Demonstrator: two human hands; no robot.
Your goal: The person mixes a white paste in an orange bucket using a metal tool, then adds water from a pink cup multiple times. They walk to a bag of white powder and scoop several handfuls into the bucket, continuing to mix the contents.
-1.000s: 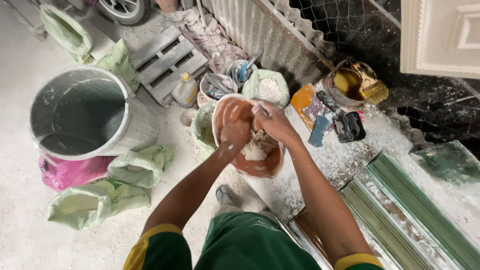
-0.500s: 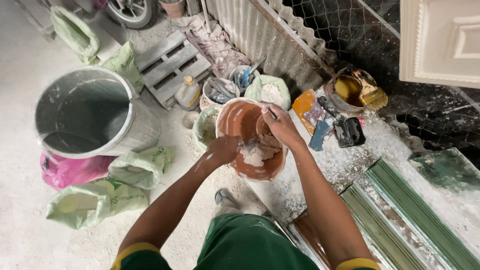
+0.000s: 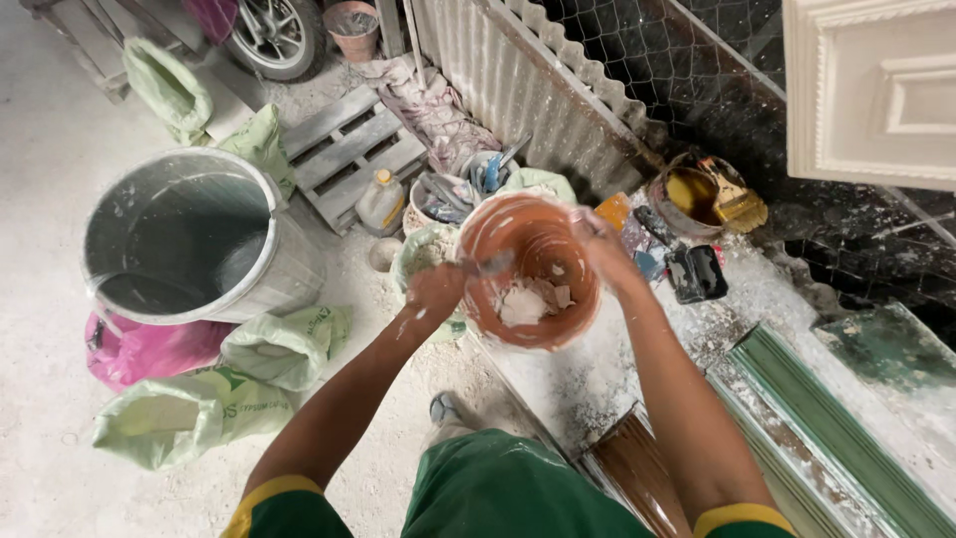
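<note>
An orange-brown flexible bowl (image 3: 485, 231) is held up in front of me, its inside smeared white and holding chunks of white plaster (image 3: 530, 302). My right hand (image 3: 600, 249) grips the bowl's right rim. Dusted white, my left hand (image 3: 434, 293) sits at the left rim and holds a thin metal scraper (image 3: 488, 266) whose blade reaches into the bowl. Both forearms stretch up from my green shirt with yellow cuffs.
A big grey bucket (image 3: 184, 242) stands at left, with green sacks (image 3: 284, 344) and a pink bag (image 3: 134, 351) around it. Behind are a wooden pallet (image 3: 349, 149), a plastic bottle (image 3: 380, 202) and tubs of tools (image 3: 463, 184). Green moulding (image 3: 827, 428) lies on the dusty slab at right.
My left hand came out of the bowl's middle to its left rim. The bowl's inside and the plaster chunks show more fully; my right hand shifted to the right rim.
</note>
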